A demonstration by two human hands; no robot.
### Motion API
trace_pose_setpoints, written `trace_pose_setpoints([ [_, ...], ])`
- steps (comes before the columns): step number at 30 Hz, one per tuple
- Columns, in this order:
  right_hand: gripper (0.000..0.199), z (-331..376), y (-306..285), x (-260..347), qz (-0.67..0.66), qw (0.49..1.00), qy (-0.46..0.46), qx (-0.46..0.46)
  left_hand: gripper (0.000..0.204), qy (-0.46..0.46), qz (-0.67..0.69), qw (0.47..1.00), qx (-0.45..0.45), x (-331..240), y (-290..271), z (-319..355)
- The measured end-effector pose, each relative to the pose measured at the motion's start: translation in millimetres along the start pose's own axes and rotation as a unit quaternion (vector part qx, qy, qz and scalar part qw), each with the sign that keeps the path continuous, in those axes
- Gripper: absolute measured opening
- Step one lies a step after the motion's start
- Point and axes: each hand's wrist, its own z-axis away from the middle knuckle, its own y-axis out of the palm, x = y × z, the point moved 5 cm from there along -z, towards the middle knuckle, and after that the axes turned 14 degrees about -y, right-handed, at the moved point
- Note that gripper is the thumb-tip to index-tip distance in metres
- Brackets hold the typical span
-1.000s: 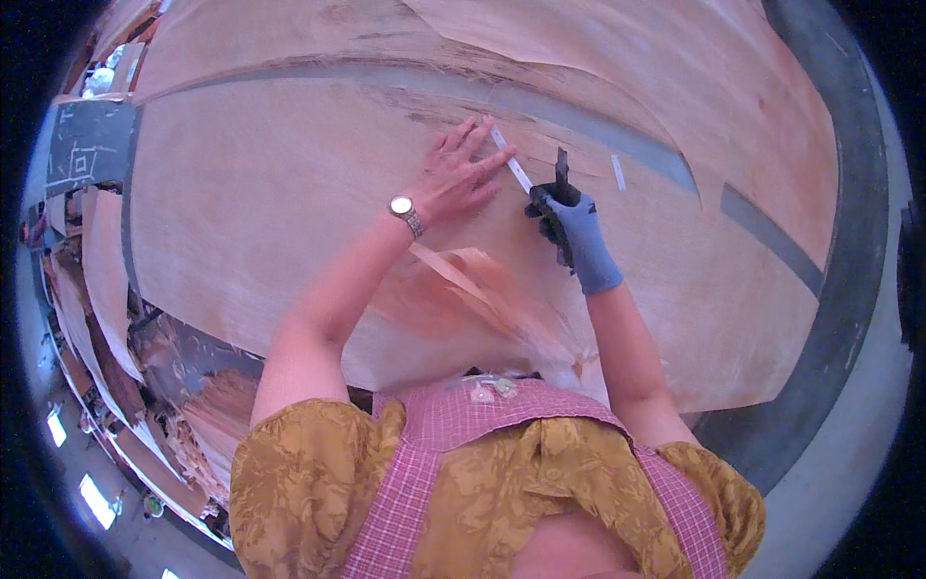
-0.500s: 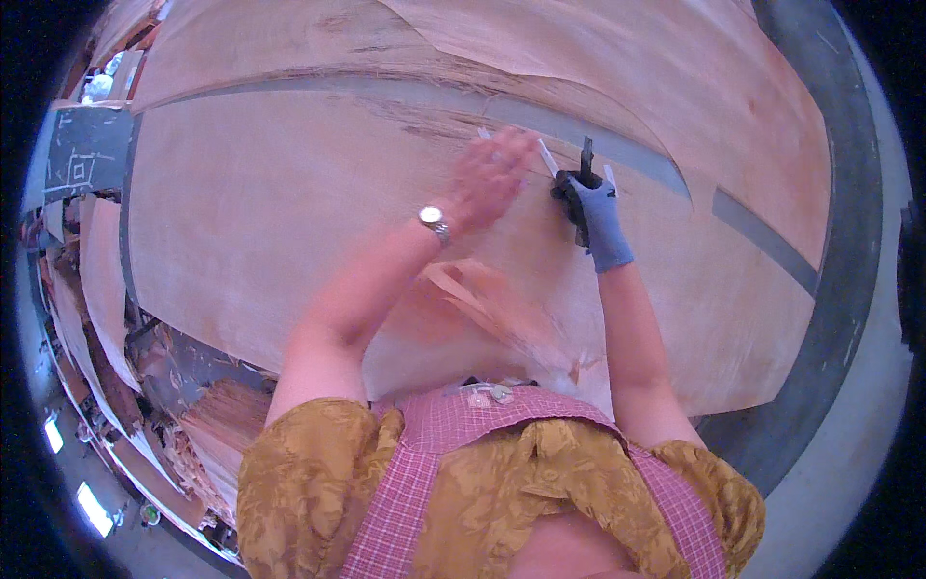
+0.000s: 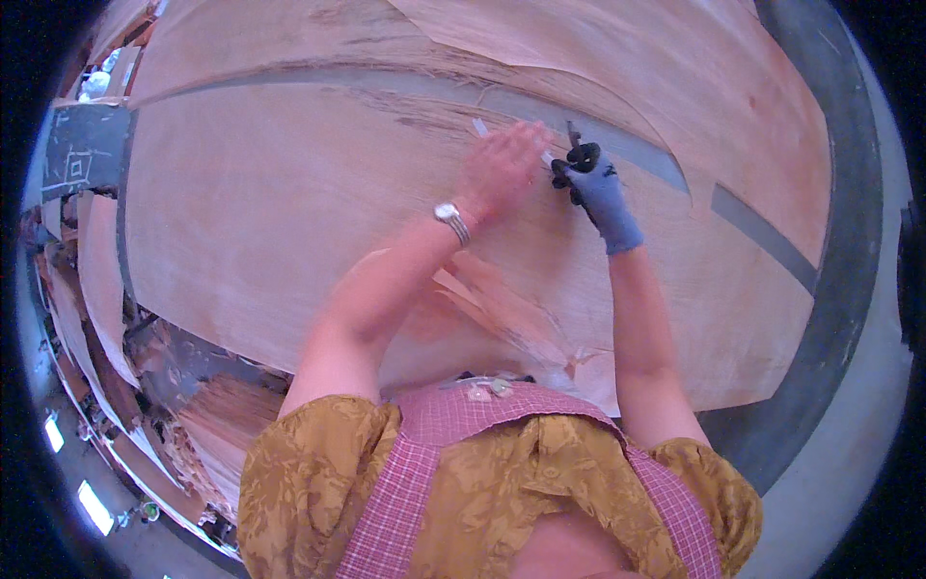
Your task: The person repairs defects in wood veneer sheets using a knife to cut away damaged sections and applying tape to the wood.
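Observation:
My bare left hand (image 3: pixel 503 172), with a silver watch (image 3: pixel 447 212) on the wrist, lies flat with fingers stretched out on a thin sheet of wood veneer (image 3: pixel 289 193). A short white strip (image 3: pixel 480 127) shows just beyond its fingers. Another white strip (image 3: pixel 548 157) lies between my two hands, partly hidden. My right hand (image 3: pixel 596 188), in a grey-blue glove with black fingers, is closed round a dark hand tool (image 3: pixel 574 133). Only the tool's narrow end sticks out; its kind cannot be made out.
A grey gap (image 3: pixel 617 150) separates this sheet from another veneer sheet (image 3: pixel 627 48) beyond, whose edge is ragged. A torn veneer piece (image 3: pixel 502 309) lies near my body. Stacked veneer scraps (image 3: pixel 101 280) stand at the left. The dark table edge (image 3: pixel 839 270) curves along the right.
My left hand has shifted slightly right and is pressed flatter near the strip. My right hand has turned, tilting the dark tool, and the white strip beside that hand is out of sight.

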Motion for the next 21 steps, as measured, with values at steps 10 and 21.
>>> trace_pose_setpoints([
  [10,0.053,94,-20,54,0.249,0.966,-0.060,-0.023,0.075,-0.059,0.162,0.979,0.109,8,-48,47],
  [21,0.039,291,49,70,0.240,0.962,-0.114,-0.059,0.026,-0.081,0.035,0.993,0.077,44,-88,230],
])
